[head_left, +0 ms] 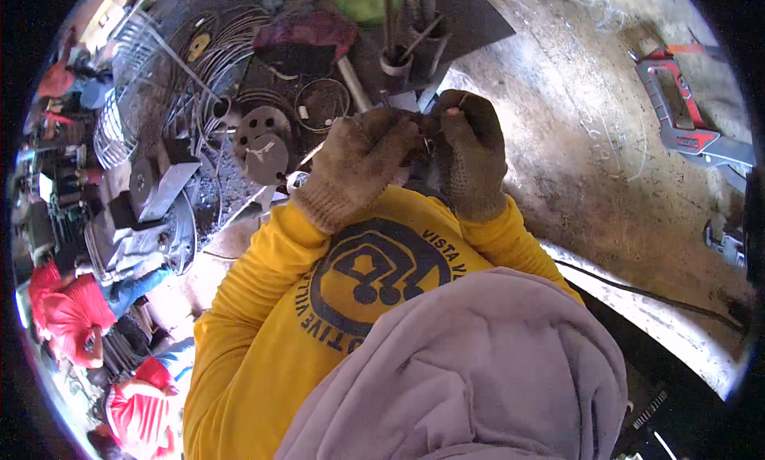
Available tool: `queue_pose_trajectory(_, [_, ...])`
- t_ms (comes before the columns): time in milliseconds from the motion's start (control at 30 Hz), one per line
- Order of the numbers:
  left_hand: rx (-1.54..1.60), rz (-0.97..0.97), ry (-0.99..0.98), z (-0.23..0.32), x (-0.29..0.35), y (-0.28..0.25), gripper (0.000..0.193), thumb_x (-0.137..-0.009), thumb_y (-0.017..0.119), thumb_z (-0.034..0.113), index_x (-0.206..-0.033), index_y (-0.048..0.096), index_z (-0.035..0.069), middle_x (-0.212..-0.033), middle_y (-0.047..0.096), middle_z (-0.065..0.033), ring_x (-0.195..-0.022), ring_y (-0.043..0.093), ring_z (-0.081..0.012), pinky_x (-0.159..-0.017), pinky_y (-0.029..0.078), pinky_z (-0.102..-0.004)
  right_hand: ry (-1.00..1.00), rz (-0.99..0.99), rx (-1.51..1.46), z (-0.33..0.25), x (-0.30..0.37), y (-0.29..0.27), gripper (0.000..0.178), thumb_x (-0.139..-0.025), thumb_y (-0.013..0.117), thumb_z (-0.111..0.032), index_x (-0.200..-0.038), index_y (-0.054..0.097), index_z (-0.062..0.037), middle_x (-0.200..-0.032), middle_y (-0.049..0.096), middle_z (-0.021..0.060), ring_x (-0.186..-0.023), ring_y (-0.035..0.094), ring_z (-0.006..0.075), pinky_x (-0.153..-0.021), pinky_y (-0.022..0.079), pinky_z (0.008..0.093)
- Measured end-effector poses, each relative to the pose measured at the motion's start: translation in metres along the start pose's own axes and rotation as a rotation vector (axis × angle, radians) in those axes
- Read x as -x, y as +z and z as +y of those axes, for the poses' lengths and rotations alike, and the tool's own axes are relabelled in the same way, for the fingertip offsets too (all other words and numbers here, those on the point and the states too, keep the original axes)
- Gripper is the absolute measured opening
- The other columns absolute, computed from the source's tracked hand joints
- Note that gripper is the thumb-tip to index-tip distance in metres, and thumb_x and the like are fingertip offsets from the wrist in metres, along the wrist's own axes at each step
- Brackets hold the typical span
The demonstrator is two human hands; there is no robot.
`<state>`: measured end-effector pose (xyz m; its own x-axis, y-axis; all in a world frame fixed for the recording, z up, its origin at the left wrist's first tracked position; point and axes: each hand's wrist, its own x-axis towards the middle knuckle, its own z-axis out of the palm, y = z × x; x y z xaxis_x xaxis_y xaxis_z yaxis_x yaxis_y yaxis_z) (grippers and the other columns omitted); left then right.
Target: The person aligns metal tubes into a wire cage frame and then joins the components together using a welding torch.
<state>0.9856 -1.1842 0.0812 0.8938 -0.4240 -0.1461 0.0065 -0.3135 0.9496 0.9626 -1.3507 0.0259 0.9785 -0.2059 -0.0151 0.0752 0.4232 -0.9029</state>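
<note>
Both my hands wear brown knitted work gloves and are raised close together before my chest. My left hand (355, 163) has its fingers curled inward around something small and dark. Beside it, my right hand (473, 159) is closed too, thumb up against the bent fingers, with a bare fingertip showing through the glove. Between them sits a dark piece whose kind I cannot make out, mostly hidden by the gloves. Just beyond the left hand lie a metal tube (353, 84) and a round tin (323, 104) with small bits in it.
A grey disc (266, 159) and a holed disc (262, 131) lie to the left, near coiled wire (231, 49). A cup of rods (396, 61) stands ahead. A red-and-black hand tool (676, 101) rests far right on a scuffed surface (558, 101). People in red (76, 312) are at lower left.
</note>
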Motion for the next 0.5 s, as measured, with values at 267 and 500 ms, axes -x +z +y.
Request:
queue_pose_trajectory(267, [0.115,0.102,0.123,-0.021,0.036,-0.025,0.031,-0.101,0.051,0.025,-0.102,0.065,-0.002,-0.085,0.07,-0.0107,-0.072,0.065,-0.0153,-0.068,0.053,-0.0294,-0.071,-0.459,-0.004,-0.004,-0.016,0.044,0.071,-0.094,0.051,-0.056,-0.139,0.042,-0.0021,-0.131,0.054,0.016,-0.114,0.056,0.0258,-0.1,0.044,0.0374])
queue_pose_trajectory(500, [-0.019,0.33,0.111,-0.028,0.078,-0.041,0.026,-0.097,0.055,0.023,-0.097,0.067,0.001,-0.075,0.067,-0.0101,-0.064,0.063,-0.0185,-0.058,0.05,-0.0307,0.024,-0.715,0.009,0.0,-0.006,0.097,0.073,-0.089,0.058,-0.053,-0.14,0.042,-0.0023,-0.135,0.052,0.0161,-0.121,0.051,0.0279,-0.104,0.04,0.039])
